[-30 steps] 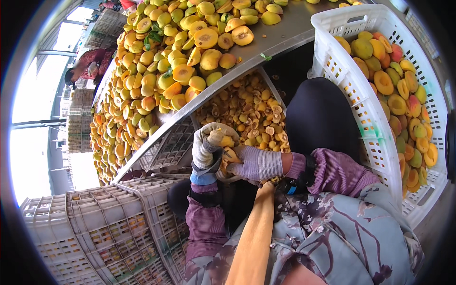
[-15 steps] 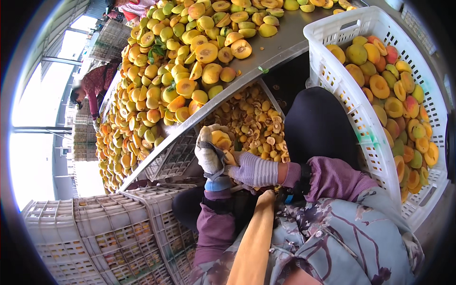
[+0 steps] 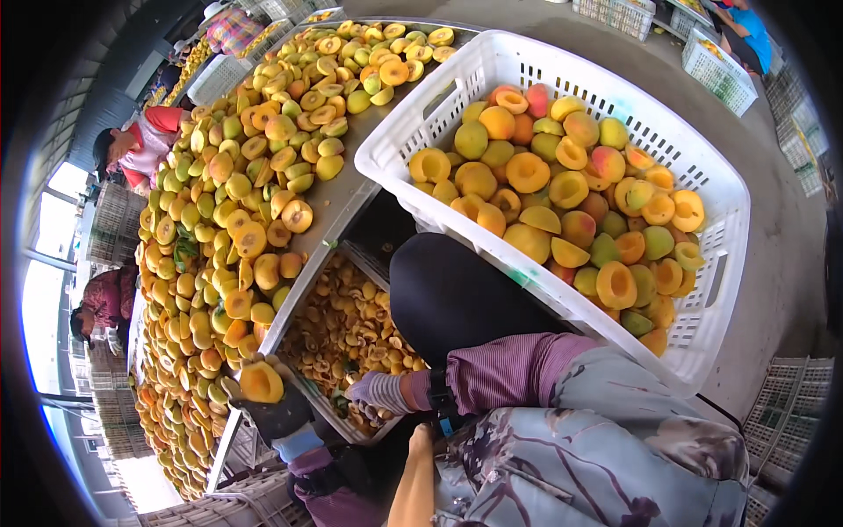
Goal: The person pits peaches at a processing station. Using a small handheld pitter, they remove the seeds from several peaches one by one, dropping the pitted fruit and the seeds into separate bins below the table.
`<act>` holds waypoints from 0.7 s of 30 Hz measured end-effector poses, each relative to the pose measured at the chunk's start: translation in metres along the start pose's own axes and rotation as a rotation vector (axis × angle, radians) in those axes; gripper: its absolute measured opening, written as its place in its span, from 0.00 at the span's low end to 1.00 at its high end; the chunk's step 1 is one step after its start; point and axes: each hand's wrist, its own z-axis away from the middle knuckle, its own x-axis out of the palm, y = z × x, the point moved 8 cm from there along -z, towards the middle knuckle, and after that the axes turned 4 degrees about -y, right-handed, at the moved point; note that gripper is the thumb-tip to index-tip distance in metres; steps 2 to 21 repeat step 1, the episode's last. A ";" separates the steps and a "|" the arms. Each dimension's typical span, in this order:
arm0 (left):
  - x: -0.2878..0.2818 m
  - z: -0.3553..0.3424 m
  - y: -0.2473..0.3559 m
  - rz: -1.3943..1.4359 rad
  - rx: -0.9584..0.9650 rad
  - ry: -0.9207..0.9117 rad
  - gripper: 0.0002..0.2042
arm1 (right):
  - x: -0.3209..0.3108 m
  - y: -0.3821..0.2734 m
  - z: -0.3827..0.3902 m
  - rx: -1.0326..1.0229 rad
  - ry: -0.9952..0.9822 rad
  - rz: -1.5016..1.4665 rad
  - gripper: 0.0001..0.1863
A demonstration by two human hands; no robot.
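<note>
My left hand (image 3: pixel 279 415), in a dark-palmed glove with a light blue cuff, is closed round a yellow peach half (image 3: pixel 261 383) at the near edge of the fruit table. To its right, my right hand (image 3: pixel 376 392), in a striped lilac glove, hangs low over a crate of peach scraps (image 3: pixel 338 325). Its fingers are curled and partly hidden, so what they hold cannot be made out. Halved peaches (image 3: pixel 237 184) lie heaped on the metal table (image 3: pixel 338 198) in front of me.
A white plastic basket (image 3: pixel 562 303) of peach halves stands at my right, beside my bent knee (image 3: pixel 448 290). Lattice crates (image 3: pixel 237 505) sit at the lower left. Several people work beyond the table, one in a pink and red top (image 3: pixel 149 145). More crates (image 3: pixel 716 70) stand far right.
My hands, together before, are now apart: the left holds a peach half by the table, the right is lower over the scraps. The view has swung right, bringing in more of the white basket.
</note>
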 end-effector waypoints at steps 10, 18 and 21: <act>0.020 -0.002 0.004 0.016 0.067 0.028 0.28 | 0.005 -0.004 -0.005 -0.015 -0.019 0.006 0.07; 0.020 -0.002 0.004 0.016 0.067 0.028 0.28 | 0.005 -0.004 -0.005 -0.015 -0.019 0.006 0.07; 0.020 -0.002 0.004 0.016 0.067 0.028 0.28 | 0.005 -0.004 -0.005 -0.015 -0.019 0.006 0.07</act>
